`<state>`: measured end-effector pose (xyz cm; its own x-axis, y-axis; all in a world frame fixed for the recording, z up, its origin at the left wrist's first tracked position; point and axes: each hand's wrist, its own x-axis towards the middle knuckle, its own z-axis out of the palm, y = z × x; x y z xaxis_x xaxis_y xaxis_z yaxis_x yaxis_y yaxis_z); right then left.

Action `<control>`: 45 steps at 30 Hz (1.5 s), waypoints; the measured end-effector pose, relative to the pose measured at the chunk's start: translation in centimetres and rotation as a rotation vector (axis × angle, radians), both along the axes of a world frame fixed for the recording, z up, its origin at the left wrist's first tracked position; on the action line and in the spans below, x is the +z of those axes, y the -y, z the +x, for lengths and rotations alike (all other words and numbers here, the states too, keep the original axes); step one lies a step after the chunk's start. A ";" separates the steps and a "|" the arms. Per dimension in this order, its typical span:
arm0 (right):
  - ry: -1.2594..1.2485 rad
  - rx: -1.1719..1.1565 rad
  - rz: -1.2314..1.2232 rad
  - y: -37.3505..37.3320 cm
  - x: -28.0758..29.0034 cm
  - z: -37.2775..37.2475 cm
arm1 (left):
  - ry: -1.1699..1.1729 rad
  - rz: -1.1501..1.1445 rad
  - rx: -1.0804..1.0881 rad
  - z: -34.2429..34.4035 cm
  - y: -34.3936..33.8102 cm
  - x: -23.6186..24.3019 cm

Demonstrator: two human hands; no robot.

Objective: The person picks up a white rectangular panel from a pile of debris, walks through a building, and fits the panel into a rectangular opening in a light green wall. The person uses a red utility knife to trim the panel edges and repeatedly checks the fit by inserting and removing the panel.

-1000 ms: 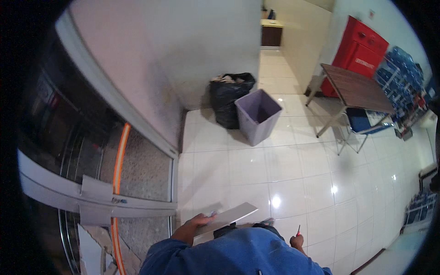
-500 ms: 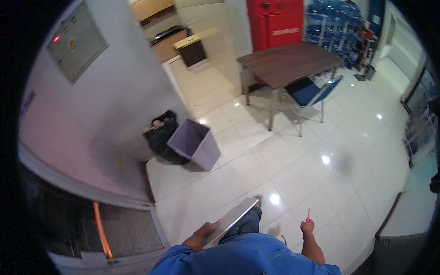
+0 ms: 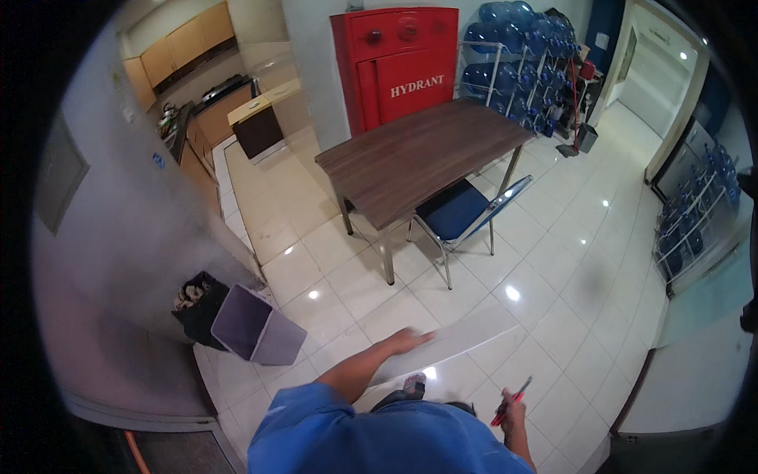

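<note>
My left hand (image 3: 407,340) grips the edge of a thin white board (image 3: 462,341), which is held out flat in front of me and smeared by motion. Held in my right hand (image 3: 512,409) is a small red-handled tool (image 3: 524,386) with a dark, narrow tip pointing up and away; its exact kind is too small to make out. The fingers of that hand are wrapped round the red handle. Below the board, one of my feet (image 3: 414,385) shows on the tiled floor.
Ahead stands a brown wooden table (image 3: 426,154) with a blue chair (image 3: 454,209) at its near side. Behind it are a red hydrant cabinet (image 3: 407,75) and racked blue water jugs (image 3: 513,67). At left, a purple bin (image 3: 280,340) tilts beside a black bag (image 3: 201,316).
My view has moved toward the table and turned right. The board has swung outward, from beside my leg to across my front. The tool in my right hand now tilts to the right.
</note>
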<state>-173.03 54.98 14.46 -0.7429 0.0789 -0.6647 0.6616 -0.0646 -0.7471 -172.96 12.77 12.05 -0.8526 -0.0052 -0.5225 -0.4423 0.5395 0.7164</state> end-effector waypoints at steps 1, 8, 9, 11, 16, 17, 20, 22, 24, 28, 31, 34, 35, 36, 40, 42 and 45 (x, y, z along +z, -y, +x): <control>-0.058 -0.032 -0.044 1.0 1.6 -2.5 | -0.054 -0.008 -0.009 -5.3 -1.4 1.0; -0.357 -0.183 0.051 2.4 9.5 -20.3 | -0.322 0.253 -0.068 -32.8 -16.2 11.9; -0.403 -0.193 0.071 1.4 10.0 -23.4 | -0.324 0.226 -0.060 -35.9 -18.5 12.3; -0.457 -0.231 0.144 -1.2 10.2 -30.1 | -0.400 0.319 -0.058 -41.8 -23.0 12.0; -0.598 -0.190 0.242 -9.0 11.3 -46.6 | -0.392 0.341 -0.091 -54.2 -31.6 11.3; -0.613 -0.150 0.277 -10.4 12.0 -49.5 | -0.397 0.413 -0.092 -56.5 -32.9 11.6; -0.611 -0.080 0.376 -13.5 14.8 -57.7 | -0.447 0.508 -0.116 -63.6 -36.5 13.3; -0.628 -0.075 0.410 -15.4 16.1 -63.1 | -0.508 0.611 -0.135 -68.6 -38.5 14.6; -0.665 -0.082 0.414 -18.0 16.2 -68.9 | -0.422 0.561 -0.180 -73.5 -40.3 15.1; -0.631 -0.057 0.580 -24.9 11.9 -80.0 | -0.230 0.216 -0.479 -83.5 -41.4 7.0; -0.561 -0.011 0.831 -30.2 5.7 -85.6 | -0.073 0.072 -0.860 -88.7 -41.4 -3.9; -0.138 0.111 0.998 -34.9 -0.8 -86.8 | 0.245 0.210 -1.142 -94.0 -42.6 -11.6; -0.135 0.164 1.110 -36.3 -2.6 -86.2 | 0.218 0.108 -1.272 -96.3 -43.5 -12.7; -0.001 0.233 1.101 -37.6 -4.1 -85.2 | 0.208 0.170 -1.289 -98.7 -44.6 -12.7; 0.453 0.298 1.019 -41.6 -8.3 -79.8 | 0.327 0.078 -1.310 -109.0 -47.6 -8.1; 0.584 0.193 1.029 -42.6 -10.5 -78.4 | 0.405 0.099 -1.254 -114.1 -48.0 -7.9; 0.750 0.186 0.894 -43.2 -12.6 -81.2 | 0.547 0.106 -1.176 -121.0 -48.7 -10.5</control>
<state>-254.22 98.22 1.84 -0.2401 0.6694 -0.7031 0.8979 0.4283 0.1012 -293.98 61.47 1.55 0.0047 0.6572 -0.7537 0.0077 0.7537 0.6572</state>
